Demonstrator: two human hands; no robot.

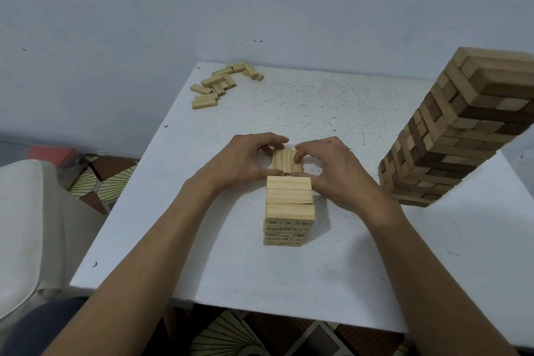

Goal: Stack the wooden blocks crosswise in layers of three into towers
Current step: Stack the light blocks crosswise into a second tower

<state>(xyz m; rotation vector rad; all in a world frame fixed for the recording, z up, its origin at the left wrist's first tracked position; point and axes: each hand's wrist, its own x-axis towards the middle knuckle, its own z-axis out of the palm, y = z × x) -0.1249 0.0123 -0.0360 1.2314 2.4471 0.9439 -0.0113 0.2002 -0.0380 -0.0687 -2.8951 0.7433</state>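
From the head camera, both hands meet at the middle of the white bench [202, 211], just behind a short tower [289, 199] of pale wooden blocks whose top layer lies crosswise to the viewer. The left hand [239, 159] and the right hand [332, 171] curl their fingers and thumbs round three blocks [284, 160], which lie side by side with their long sides touching, gripped from either side. Whether these rest on the bench or are lifted cannot be told. At the right edge stands a tall tower [456, 130] of darker and lighter blocks. Loose blocks [219, 84] lie scattered at the far left corner, well apart from the hands.
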